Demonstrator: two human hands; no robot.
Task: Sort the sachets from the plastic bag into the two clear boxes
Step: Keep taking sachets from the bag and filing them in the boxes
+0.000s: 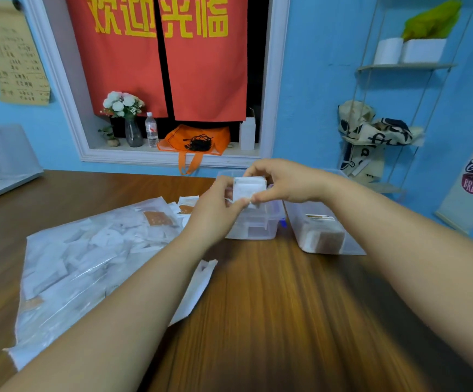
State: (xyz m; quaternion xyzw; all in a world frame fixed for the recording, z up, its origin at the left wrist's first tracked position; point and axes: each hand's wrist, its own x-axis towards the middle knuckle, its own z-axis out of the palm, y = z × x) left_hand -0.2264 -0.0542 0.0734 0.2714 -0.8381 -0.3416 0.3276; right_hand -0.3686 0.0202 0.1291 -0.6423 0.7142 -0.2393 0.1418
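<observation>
Left hand (215,207) and right hand (286,182) pinch an upright sachet stack (249,188) from 9 and 3 o'clock, just above the left box (258,227), likely its target, with the right box (296,219) at 4 o'clock and the bag (74,278) at 8.

We have a single view, from a wide-angle camera worn on the person's head, looking forward and down across the wooden table (286,306). It sits close. Both forearms enter from the bottom corners, and the left hand (215,210) and right hand (283,181) meet on a stack of sachets (249,188) mid-frame, near the table's far edge. Past that edge we face the blue wall (314,80) and its window recess (173,154).
</observation>
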